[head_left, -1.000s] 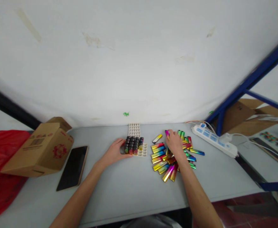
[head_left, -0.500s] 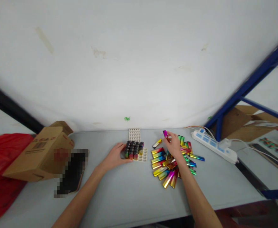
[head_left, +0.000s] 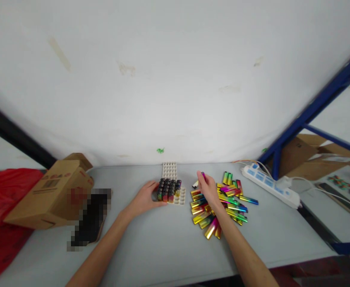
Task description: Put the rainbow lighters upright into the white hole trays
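My left hand (head_left: 145, 197) curls round the left side of a white holed tray (head_left: 181, 197), its thumb in front and its fingers behind. Several black-topped lighters (head_left: 167, 189) stand upright in close rows in that tray; holes on its right side show bare. My right hand (head_left: 208, 189) pinches a purple lighter (head_left: 203, 175), mostly hidden by the fingers. It is over the left back edge of a loose pile of shiny multicoloured lighters (head_left: 204, 219). Just left of that hand, a pale-ended lighter (head_left: 195, 184) is partly covered.
A second white holed tray (head_left: 169, 170) lies behind, near the wall. To the right is a white power strip (head_left: 270, 185) with cables, beside a blue metal frame (head_left: 294, 127). At left are a cardboard box (head_left: 49, 195), a blurred dark phone-like object (head_left: 91, 217) and a red bag (head_left: 7, 223).
My right hand has moved left and slightly down with the purple lighter, uncovering the back of the pile and covering part of the pale-ended lighter. My left hand stays at the tray.
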`<state>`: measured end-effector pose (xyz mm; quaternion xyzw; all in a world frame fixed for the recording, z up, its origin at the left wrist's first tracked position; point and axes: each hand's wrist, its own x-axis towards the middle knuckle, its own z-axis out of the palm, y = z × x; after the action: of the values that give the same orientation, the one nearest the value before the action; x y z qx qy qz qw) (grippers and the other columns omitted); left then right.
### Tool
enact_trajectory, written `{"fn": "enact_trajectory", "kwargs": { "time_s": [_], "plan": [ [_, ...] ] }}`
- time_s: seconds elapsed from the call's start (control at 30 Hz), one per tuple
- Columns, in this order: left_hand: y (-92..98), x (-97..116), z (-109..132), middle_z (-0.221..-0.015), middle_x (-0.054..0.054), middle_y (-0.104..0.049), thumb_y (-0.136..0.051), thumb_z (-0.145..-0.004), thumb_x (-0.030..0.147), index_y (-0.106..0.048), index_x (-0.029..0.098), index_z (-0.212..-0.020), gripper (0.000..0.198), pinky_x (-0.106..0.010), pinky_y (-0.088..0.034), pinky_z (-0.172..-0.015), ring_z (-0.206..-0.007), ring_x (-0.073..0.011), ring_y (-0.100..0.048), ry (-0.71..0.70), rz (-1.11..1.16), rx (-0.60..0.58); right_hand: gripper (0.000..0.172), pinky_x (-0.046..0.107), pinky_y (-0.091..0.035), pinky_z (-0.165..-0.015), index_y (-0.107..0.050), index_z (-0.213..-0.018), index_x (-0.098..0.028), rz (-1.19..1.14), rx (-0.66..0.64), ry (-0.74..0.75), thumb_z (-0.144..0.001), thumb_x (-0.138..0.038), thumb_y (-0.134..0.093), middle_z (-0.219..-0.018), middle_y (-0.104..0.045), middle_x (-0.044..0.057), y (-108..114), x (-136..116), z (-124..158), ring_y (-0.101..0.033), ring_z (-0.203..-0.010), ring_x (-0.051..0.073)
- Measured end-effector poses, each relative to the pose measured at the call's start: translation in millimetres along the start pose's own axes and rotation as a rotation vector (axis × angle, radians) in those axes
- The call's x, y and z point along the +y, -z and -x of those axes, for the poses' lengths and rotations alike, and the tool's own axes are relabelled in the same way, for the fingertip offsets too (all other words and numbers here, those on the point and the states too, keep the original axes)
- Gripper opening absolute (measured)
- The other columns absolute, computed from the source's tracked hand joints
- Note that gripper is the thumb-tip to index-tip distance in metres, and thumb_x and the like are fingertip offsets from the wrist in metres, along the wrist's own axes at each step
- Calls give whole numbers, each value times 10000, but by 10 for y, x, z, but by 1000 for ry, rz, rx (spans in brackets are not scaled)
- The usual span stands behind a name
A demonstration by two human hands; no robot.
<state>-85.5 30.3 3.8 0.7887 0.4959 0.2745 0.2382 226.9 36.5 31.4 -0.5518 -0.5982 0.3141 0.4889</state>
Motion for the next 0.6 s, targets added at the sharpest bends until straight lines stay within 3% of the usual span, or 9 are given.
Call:
{"fn": "enact_trajectory", "kwargs": {
  "time_s": [0.13, 0.37, 0.6],
  "plan": [
    [-3, -28, -1, -1252, -142, -788, -976, -677, 640, -778, 215, -1208, 709, -520, -551, -1117, -1201, -391, -714, -1, -9, 7, 657, 299, -360, -551, -424, -599, -273, 43, 20, -10, -984, -801, -492, -552, -441, -26, -80, -20, 69, -436, -574, 165],
    [28, 21, 1, -1264, -145, -783, -964, -721, 636, -777, 202, -1226, 692, -503, -546, -1126, -1216, -378, -709, -3, -18, -25, 490, 302, -307, -587, -448, -647, -270, 122, 16, 45, -966, -640, -481, -563, -477, -30, -157, -47, 108, -424, -580, 164],
    [25, 22, -2, -1277, -141, -786, -975, -702, 643, -787, 213, -1224, 702, -503, -544, -1122, -1217, -379, -707, -9, -4, -13, 542, 302, -332, -600, -429, -654, -272, 187, 1, 100, -1016, -671, -484, -563, -479, -35, -152, -135, 133, -428, -580, 164]
  ]
}}
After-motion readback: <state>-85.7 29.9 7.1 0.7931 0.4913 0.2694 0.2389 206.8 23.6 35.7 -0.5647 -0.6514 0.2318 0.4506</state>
